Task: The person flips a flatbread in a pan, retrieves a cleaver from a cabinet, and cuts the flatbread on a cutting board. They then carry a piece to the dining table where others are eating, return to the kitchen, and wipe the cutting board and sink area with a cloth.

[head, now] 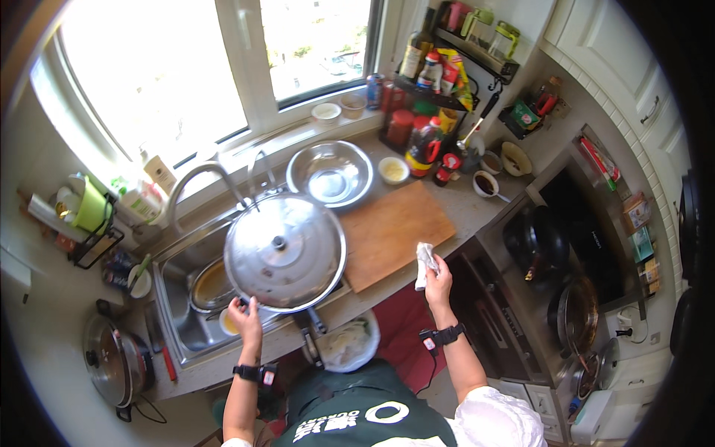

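My left hand (244,324) is at the near-left rim of a large domed metal lid (301,262) with a dark knob. Its thumb overlaps the rim, but whether the fingers grip it is unclear. The lid lies across part of the stainless-steel sink (184,335), hiding what is beneath. Beside it in the sink are an oval metal dish (209,285) with brownish liquid and a small bowl (228,323) with something yellow. In my right hand (439,285) is a crumpled white cloth or paper towel (424,265), near the front edge of a wooden cutting board (399,234).
Behind the board stand a steel basin (329,173), a white bowl (394,170) and several sauce bottles (424,146). At right, a wok (536,237) sits on the stove. A red-handled knife (168,363) and an electric pot (111,360) are at left. A basin of food (349,343) is below the counter.
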`<state>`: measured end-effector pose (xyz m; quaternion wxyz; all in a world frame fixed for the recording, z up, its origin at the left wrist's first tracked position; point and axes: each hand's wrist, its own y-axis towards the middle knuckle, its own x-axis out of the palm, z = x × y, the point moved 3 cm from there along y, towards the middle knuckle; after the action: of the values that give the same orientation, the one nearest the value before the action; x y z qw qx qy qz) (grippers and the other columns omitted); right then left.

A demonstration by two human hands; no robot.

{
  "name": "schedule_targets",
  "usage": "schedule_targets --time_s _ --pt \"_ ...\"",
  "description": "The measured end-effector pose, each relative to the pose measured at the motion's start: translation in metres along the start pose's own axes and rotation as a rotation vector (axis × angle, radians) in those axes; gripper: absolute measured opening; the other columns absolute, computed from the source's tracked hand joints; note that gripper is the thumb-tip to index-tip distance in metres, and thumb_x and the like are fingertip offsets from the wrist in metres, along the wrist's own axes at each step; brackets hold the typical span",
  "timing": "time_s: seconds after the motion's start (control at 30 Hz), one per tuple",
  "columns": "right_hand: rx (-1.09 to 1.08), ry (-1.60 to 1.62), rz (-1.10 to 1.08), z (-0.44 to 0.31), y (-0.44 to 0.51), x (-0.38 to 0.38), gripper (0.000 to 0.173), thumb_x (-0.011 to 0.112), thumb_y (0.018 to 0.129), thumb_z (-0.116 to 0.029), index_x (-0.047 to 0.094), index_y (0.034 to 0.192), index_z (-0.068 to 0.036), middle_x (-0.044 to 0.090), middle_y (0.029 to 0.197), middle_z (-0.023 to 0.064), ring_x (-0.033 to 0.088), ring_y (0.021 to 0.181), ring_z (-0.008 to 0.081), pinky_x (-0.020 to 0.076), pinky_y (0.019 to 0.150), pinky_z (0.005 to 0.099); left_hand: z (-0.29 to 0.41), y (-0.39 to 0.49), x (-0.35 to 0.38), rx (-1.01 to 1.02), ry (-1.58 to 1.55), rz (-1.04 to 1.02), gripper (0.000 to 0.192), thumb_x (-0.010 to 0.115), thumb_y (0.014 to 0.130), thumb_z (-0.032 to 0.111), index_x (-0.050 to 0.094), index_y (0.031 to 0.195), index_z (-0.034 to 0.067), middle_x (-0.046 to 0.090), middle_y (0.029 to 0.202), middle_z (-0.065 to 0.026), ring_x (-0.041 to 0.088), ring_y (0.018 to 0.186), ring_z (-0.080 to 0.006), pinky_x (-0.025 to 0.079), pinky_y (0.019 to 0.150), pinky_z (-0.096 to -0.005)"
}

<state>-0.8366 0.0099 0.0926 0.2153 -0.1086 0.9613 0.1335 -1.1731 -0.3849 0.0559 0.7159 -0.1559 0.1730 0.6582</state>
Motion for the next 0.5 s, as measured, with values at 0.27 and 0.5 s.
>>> schedule_targets --time_s 0.27,0.5 --pt "0.122 0.035 0.005 0.094 0.096 -0.051 0.036 0.056 0.087 -0.001 0.057 0.122 0.003 0.062 0.117 0.0196 0.061 0.107 0.0311 0.0468 0.093 0.0393 0.091 -0.033 0.026 0.268 0.279 0.232 0.058 0.075 0.079 0.018 0.046 0.125 -0.003 0.046 0.121 -0.0182 0.045 0.115 -0.0327 0.038 0.100 -0.0411" --pt "0.068 0.066 -0.146 0.087 0.101 -0.018 0.038 0.056 0.084 -0.001 0.058 0.122 0.003 0.063 0.116 0.0196 0.061 0.108 0.0321 0.0464 0.094 0.0397 0.166 0.011 0.090 0.546 0.541 -0.140 0.043 0.072 0.081 0.023 0.058 0.116 0.002 0.055 0.109 -0.0184 0.055 0.105 -0.0346 0.048 0.090 -0.0435"
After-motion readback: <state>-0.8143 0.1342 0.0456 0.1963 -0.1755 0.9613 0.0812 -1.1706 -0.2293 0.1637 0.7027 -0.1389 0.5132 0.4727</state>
